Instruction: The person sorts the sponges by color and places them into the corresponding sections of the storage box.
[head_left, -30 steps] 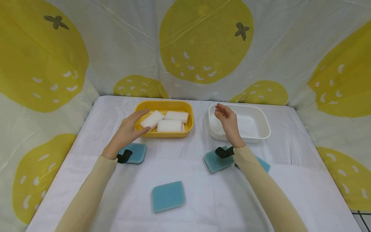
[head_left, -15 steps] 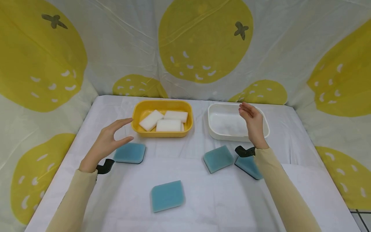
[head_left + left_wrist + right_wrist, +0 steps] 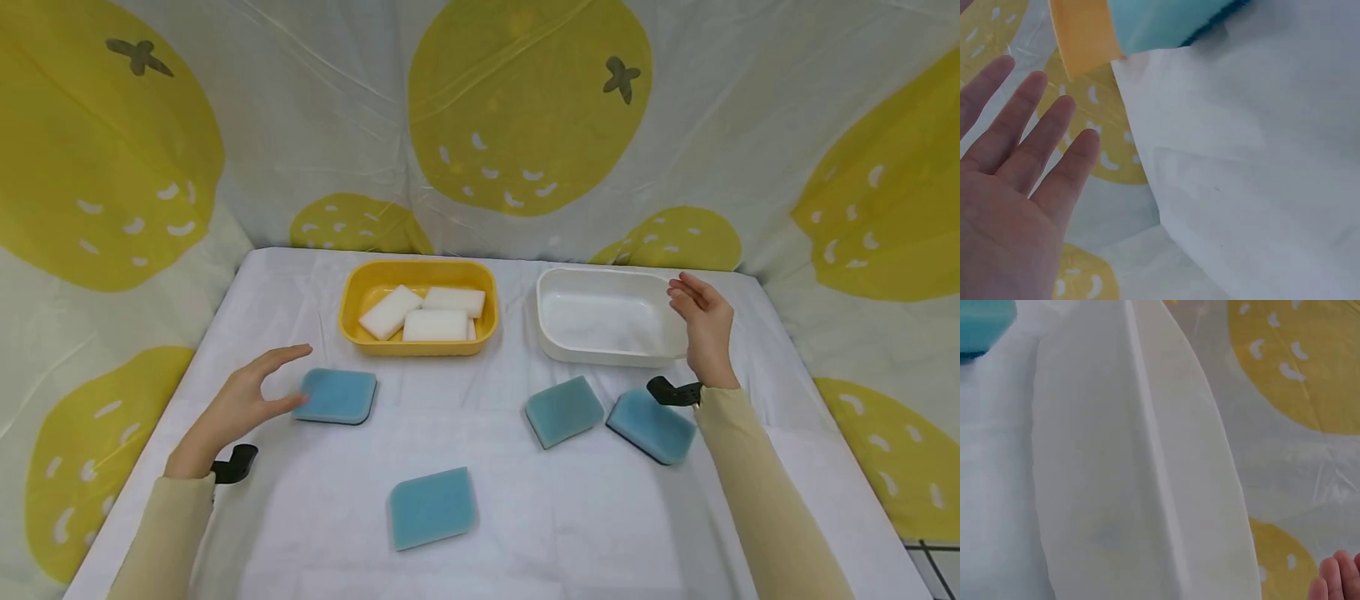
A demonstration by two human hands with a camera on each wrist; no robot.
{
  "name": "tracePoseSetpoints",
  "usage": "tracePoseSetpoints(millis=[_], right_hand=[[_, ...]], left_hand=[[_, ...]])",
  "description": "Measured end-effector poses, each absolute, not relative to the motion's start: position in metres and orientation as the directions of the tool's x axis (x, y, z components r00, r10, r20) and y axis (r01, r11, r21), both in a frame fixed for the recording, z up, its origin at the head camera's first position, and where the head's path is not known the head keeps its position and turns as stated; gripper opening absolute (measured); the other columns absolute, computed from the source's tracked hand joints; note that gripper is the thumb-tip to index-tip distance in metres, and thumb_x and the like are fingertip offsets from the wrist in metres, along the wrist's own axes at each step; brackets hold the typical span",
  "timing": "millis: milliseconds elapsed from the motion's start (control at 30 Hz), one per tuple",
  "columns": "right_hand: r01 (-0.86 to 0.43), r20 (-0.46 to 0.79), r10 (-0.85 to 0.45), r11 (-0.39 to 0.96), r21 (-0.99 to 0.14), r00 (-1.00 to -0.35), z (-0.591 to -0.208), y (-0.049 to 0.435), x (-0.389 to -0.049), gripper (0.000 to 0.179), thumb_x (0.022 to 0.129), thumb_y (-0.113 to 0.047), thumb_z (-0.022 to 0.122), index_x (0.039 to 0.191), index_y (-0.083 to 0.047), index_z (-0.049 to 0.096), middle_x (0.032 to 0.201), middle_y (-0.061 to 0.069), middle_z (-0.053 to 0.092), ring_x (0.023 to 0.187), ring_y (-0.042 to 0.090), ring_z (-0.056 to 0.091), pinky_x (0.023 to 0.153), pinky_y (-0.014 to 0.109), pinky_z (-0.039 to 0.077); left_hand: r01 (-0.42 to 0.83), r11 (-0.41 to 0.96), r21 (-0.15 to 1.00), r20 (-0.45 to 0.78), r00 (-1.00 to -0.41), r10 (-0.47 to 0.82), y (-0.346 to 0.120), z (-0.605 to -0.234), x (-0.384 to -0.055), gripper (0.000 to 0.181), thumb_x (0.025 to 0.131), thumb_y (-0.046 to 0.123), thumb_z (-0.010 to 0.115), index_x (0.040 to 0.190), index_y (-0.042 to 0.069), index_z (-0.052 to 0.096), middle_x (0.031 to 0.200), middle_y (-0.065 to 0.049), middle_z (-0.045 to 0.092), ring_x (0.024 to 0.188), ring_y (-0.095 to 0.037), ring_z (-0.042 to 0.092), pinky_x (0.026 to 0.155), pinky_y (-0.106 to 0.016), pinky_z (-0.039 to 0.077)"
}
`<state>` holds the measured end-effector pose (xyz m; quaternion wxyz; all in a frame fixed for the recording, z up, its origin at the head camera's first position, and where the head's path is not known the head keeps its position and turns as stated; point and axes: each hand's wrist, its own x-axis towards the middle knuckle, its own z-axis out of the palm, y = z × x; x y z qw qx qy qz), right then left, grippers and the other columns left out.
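My left hand (image 3: 240, 406) is at the left of the table, thumb and fingers apart, with nothing between them. Its fingertips are beside a blue sponge (image 3: 337, 396). In the left wrist view the fingers (image 3: 1063, 172) are spread and bare. My right hand (image 3: 705, 329) overlaps the right end of a white tub (image 3: 611, 357) in the head view, fingers together and holding nothing. Only its fingertips (image 3: 1330, 575) show in the right wrist view. A yellow tub (image 3: 420, 349) at the back left holds several white sponges (image 3: 437, 325).
Two blue sponges lie in front of the white tub, a greener one (image 3: 564, 411) and a dark-edged one (image 3: 651, 427). Another blue sponge (image 3: 432, 508) lies near the front. A white cloth (image 3: 495, 433) covers the table, and a lemon-print curtain (image 3: 525, 108) hangs behind.
My left hand has moved left and nearer, away from the yellow tub. My right hand has shifted right across the white tub to its right end. Sponges and tubs stay put.
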<state>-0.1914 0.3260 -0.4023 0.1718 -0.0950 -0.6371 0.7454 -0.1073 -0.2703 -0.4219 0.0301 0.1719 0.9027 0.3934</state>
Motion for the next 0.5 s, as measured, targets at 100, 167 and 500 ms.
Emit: tracePoseSetpoints(millis=[100, 167, 500], right_hand=[[-0.116, 0.037, 0.437, -0.156, -0.981, -0.899, -0.405, 0.335, -0.194, 0.023, 0.091, 0.003, 0.059, 0.114, -0.002, 0.061, 0.096, 0.002, 0.066, 0.092, 0.011, 0.060, 0.078, 0.012, 0.048], [-0.103, 0.009, 0.474, -0.173, -0.979, -0.881, -0.407, 0.341, -0.195, 0.022, 0.090, 0.004, 0.060, 0.110, -0.003, 0.064, 0.095, 0.001, 0.066, 0.095, 0.011, 0.059, 0.079, 0.013, 0.047], [-0.040, -0.081, 0.447, -0.255, -0.966, -0.891, -0.418, 0.366, -0.194, 0.021, 0.092, 0.003, 0.058, 0.095, -0.015, 0.068, 0.097, -0.004, 0.065, 0.089, 0.003, 0.058, 0.084, 0.017, 0.040]], left_hand=[[0.283, 0.628, 0.725, 0.047, -0.930, 0.365, -0.275, -0.429, -0.106, 0.069, 0.082, 0.018, 0.077, 0.141, 0.007, 0.045, 0.146, -0.017, 0.037, 0.131, -0.043, 0.030, 0.097, -0.066, 0.029], [0.304, 0.622, 0.721, 0.048, -0.918, 0.393, -0.277, -0.435, -0.106, 0.071, 0.080, 0.015, 0.078, 0.141, 0.004, 0.044, 0.148, -0.019, 0.033, 0.132, -0.045, 0.027, 0.096, -0.067, 0.028], [0.339, 0.611, 0.716, 0.022, -0.885, 0.465, -0.277, -0.452, -0.110, 0.079, 0.076, 0.008, 0.080, 0.142, 0.000, 0.039, 0.150, -0.022, 0.023, 0.133, -0.047, 0.021, 0.097, -0.070, 0.025]])
